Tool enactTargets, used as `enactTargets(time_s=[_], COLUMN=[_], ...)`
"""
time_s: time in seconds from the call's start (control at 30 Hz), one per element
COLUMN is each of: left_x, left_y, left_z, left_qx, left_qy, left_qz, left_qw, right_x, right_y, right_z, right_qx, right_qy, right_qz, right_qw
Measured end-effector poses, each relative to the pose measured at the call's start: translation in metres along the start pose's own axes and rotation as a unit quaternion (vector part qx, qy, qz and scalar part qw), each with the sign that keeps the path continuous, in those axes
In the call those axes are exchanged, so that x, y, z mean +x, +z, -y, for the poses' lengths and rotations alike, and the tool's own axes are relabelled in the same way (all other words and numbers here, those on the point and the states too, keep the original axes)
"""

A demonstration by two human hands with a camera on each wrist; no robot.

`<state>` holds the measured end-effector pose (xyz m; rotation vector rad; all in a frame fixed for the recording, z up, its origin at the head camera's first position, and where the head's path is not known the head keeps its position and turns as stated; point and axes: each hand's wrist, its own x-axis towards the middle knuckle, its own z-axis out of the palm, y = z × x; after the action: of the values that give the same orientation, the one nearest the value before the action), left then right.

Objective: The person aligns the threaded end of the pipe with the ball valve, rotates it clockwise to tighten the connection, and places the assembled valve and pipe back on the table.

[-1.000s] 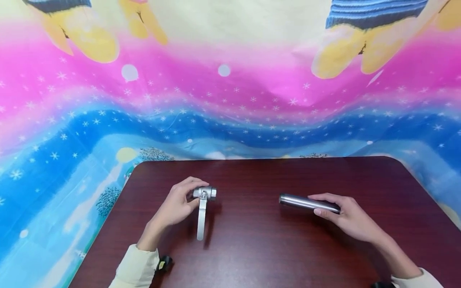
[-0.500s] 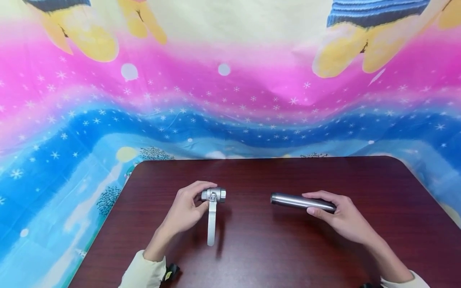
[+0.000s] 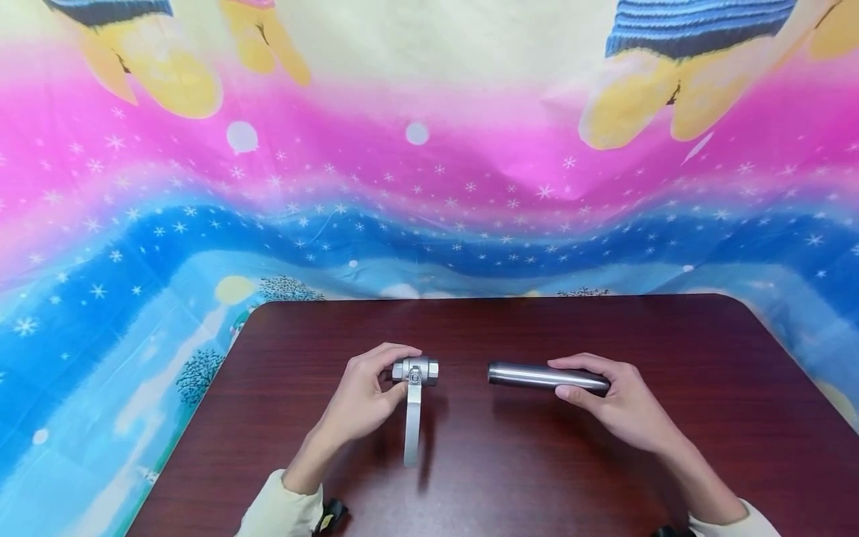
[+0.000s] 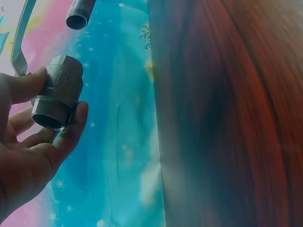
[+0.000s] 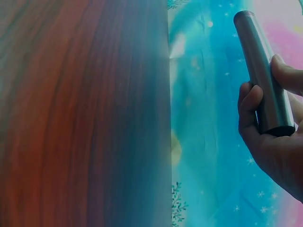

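Observation:
My left hand [image 3: 365, 395] grips a silver ball valve [image 3: 417, 371] by its body, thumb on the near side and fingers around the far side. Its long lever handle [image 3: 412, 432] points down toward me. In the left wrist view the valve's hexagonal end [image 4: 49, 112] shows an open bore. Held by its right part in my right hand [image 3: 627, 403] is a smooth steel pipe [image 3: 523, 374], roughly level above the table. The pipe's free end [image 5: 244, 16] looks threaded and faces the valve, with a short gap between the two.
Both hands are over a dark reddish-brown wooden table [image 3: 537, 477] with rounded far corners. Behind it hangs a pink and blue printed cloth [image 3: 429, 186] with snowflakes. A small black device [image 3: 330, 516] is strapped at the left wrist.
The left hand has carried the valve to the right, and the right hand has brought the pipe to the left. The gap between valve and pipe has narrowed; both grips look the same.

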<state>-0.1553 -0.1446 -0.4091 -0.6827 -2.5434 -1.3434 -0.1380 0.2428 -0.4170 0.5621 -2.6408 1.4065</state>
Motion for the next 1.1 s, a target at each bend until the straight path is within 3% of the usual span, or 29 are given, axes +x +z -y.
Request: enactTargets(time_s=[0.67,1.1], left_x=[0.015,0.022], left_y=[0.019,0.024], left_z=[-0.021,-0.027], left_qx=[-0.039,-0.06], left_qy=[0.009,0.004], left_qz=[-0.008,-0.01], left_qw=[0.9992,0.9981], right_x=[0.019,0.026], right_y=[0.013,0.017], right_z=[0.007,0.012], right_qx=[0.004,0.039], right_qy=[-0.024,-0.027], right_qz=[-0.022,-0.025], right_qw=[0.9994,0.9986])
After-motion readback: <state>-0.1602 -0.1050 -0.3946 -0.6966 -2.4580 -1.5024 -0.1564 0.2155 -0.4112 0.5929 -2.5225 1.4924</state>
